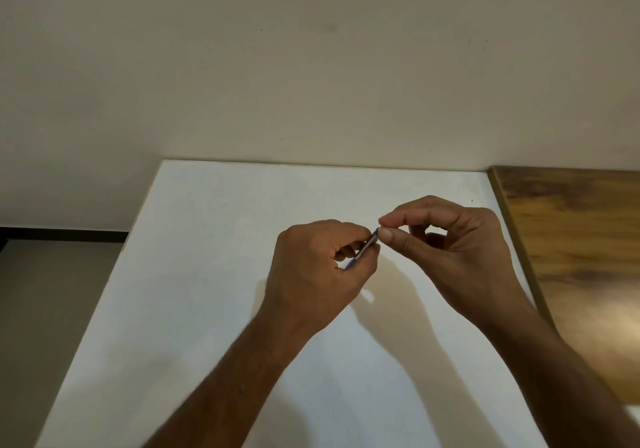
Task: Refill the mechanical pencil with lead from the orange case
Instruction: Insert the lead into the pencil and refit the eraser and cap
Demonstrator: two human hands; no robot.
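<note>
My left hand (318, 267) is closed around a slim mechanical pencil (365, 248) with a blue and silver barrel, held slanted above the white table (207, 309). Only a short stretch of the barrel shows between the fingers. My right hand (446, 250) pinches the pencil's upper blue end between thumb and forefinger. The other fingers of that hand are curled. The orange lead case is not in view.
A brown wooden surface (581, 257) adjoins the white table on the right. A pale wall (311, 66) rises behind the table's far edge. Grey floor (52, 309) lies to the left of the table.
</note>
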